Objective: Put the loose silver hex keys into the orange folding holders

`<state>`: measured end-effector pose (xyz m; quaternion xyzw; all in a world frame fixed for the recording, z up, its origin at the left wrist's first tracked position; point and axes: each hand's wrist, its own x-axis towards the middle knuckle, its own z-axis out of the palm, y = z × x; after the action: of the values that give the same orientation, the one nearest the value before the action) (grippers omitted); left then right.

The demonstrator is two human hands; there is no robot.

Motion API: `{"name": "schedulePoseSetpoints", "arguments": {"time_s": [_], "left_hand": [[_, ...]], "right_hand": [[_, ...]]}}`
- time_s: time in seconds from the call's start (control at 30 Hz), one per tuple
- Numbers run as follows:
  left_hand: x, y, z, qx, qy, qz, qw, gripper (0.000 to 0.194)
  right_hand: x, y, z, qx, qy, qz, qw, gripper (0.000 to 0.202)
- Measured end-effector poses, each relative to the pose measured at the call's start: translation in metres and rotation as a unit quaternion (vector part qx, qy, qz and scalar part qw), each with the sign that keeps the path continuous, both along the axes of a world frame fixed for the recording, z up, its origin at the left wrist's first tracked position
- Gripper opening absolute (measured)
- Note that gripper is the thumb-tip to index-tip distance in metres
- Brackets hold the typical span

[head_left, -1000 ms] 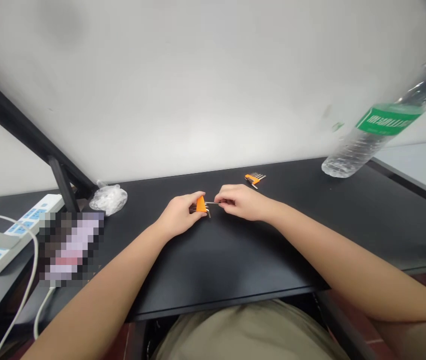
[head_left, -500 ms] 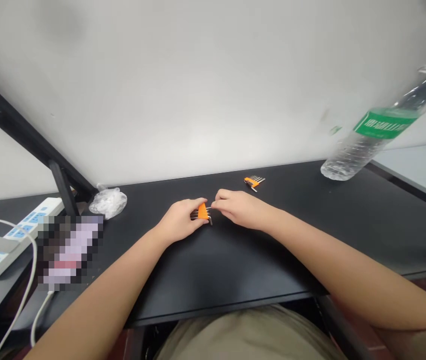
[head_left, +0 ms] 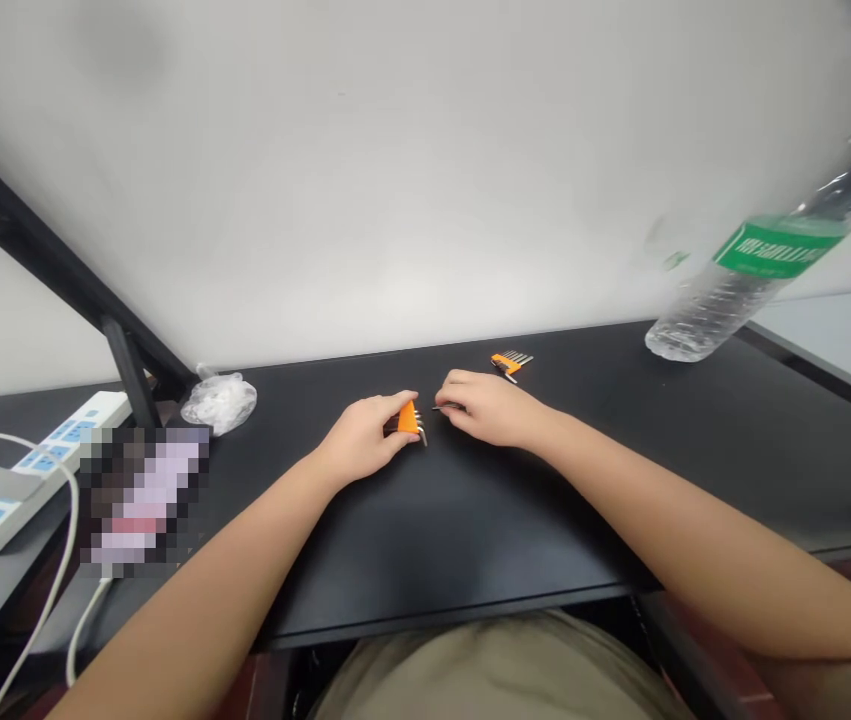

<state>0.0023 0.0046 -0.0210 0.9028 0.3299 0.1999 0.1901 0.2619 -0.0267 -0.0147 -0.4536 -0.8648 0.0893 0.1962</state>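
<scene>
My left hand (head_left: 363, 437) is closed around an orange hex key holder (head_left: 408, 417), thumb and fingers on its two sides. Several bent metal key ends stick out of the holder's right side. A short way to the right, my right hand (head_left: 486, 407) pinches a thin dark hex key (head_left: 446, 407), its tip pointing left, apart from the holder. Most of that key is hidden by the fingers. Behind my right hand, a second orange hex key set (head_left: 513, 364) lies on the black table (head_left: 425, 540), its keys fanned out.
A clear water bottle (head_left: 755, 265) with a green label stands at the right rear. On the left are a crumpled plastic bag (head_left: 219, 402), a blurred-out phone-like object (head_left: 144, 500) with a white cable, and a white power strip (head_left: 42, 470). A white wall (head_left: 410, 180) borders the table's back.
My right hand has moved slightly right, drawing the hex key away from the holder, so a gap now shows between them. My left hand stays on the holder.
</scene>
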Motion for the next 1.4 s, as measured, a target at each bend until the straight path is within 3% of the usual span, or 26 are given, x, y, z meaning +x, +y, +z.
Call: {"name": "schedulePoseSetpoints", "arguments": {"time_s": [0.2,0.57,0.77,0.97,1.4], "left_hand": [[-0.001,0.001,0.0,-0.001,-0.026,0.012,1.0,0.052],[0.0,0.003,-0.004,-0.021,-0.027,0.02,0.999,0.056],[-0.001,0.003,-0.005,-0.033,-0.046,0.014,0.998,0.057],[0.0,0.002,-0.004,-0.028,-0.047,0.014,0.998,0.057],[0.0,0.002,-0.005,-0.004,-0.039,0.013,0.999,0.055]], "right_hand": [[0.02,0.008,0.0,-0.035,-0.09,-0.042,0.994,0.016],[0.006,0.005,0.0,-0.06,-0.132,-0.062,0.987,0.013],[-0.006,0.001,0.003,-0.046,-0.034,-0.049,0.997,0.01],[-0.009,0.0,0.002,0.024,0.066,0.006,0.997,0.014],[-0.007,-0.004,0.003,0.068,0.035,-0.003,0.997,0.02]]}}
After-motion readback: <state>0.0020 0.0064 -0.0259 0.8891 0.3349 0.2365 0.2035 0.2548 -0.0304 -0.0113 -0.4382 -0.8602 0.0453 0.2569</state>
